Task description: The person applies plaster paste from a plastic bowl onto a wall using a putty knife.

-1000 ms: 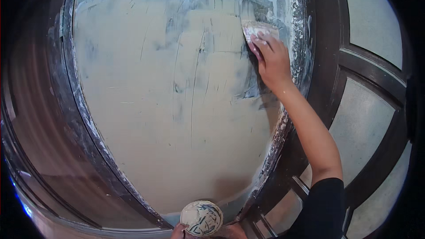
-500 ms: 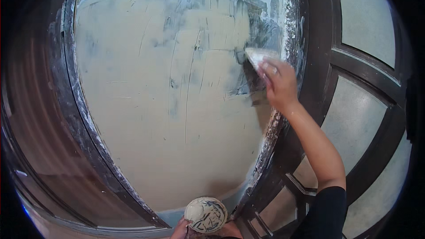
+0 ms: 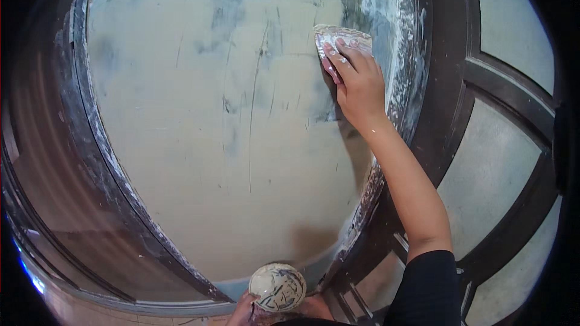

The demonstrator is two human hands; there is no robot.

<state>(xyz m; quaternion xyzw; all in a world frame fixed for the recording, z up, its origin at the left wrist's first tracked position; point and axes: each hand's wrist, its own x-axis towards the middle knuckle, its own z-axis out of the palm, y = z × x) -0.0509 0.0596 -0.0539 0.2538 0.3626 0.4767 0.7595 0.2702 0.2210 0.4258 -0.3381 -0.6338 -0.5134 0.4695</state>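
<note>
My right hand reaches up to the panel, its fingers closed over a putty spreader. The spreader is a flat, whitish and reddish piece smeared with putty. Its wide edge lies at the upper right of a large panel, coated in beige putty with grey streaks and thin scratch lines. At the bottom centre, my left hand grips the rim of a round bowl. Beige putty with dark streaks fills the bowl. Most of the left hand's fingers are hidden under it.
A dark frame, its inner edge spattered white, borders the panel. To the right stands a dark wooden door with pale panes. A brown, glossy panel curves along the left. Tiled floor shows at the lower left.
My right hand has moved up and a little left with the spreader. The dark grey patch beside it shows less. The view has shifted slightly; my left hand still holds the bowl.
</note>
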